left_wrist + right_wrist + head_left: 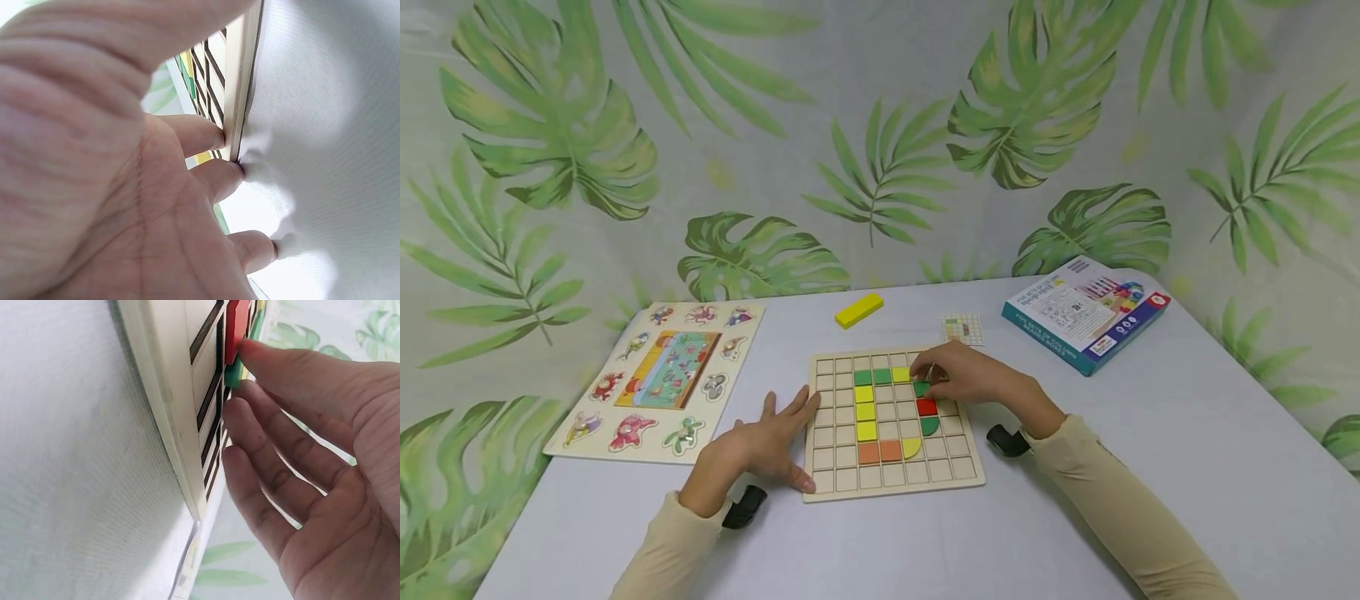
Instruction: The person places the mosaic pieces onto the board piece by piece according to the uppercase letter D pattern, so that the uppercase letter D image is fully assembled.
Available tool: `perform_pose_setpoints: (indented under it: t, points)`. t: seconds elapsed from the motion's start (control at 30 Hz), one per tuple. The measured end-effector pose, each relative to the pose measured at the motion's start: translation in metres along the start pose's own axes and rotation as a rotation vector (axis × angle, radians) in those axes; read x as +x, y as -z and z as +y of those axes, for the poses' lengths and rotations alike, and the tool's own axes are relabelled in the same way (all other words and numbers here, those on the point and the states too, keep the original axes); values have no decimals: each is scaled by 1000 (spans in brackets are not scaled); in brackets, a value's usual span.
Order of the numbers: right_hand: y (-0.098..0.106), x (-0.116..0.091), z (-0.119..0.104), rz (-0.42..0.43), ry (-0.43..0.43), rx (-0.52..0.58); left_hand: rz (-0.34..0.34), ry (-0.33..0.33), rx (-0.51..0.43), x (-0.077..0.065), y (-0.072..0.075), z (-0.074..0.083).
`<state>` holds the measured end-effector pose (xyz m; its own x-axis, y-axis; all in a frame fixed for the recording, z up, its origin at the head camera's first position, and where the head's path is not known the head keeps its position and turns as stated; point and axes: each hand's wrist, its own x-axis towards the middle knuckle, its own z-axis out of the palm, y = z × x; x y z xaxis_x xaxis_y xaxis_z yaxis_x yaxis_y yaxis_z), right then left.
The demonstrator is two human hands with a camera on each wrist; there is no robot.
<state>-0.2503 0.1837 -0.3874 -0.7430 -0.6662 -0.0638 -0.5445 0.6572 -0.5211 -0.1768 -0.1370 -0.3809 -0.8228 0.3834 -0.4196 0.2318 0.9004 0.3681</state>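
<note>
A wooden grid board point(842, 481) lies flat on the table, with green, yellow, orange and red tiles forming a ring in its cells. My left hand point(772, 442) is spread along the board's left side; its thumb is at the near left corner. In the left wrist view, fingertips point(212, 134) touch the board's edge. My right hand point(962, 372) is over the upper right cells, thumb and index finger at a green tile point(921, 389), which they pinch. Just below that lies a red tile point(927, 407), then a rounded green tile point(930, 427). Fingers partly hide the green tile.
A small pattern card point(973, 329) lies behind the board, near a yellow block point(859, 311). On the left is a picture puzzle board point(662, 433) with animal pieces. A toy box point(1086, 317) lies at the back right. Leaf-patterned cloth point(880, 167) hangs behind the table.
</note>
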Motion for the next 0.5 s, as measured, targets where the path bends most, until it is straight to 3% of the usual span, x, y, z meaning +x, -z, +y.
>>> perform_pose_setpoints:
  t: [0.5]
  points:
    - [-2, -2, 2, 9, 20, -78, -8, -3, 16, -2, 0, 1]
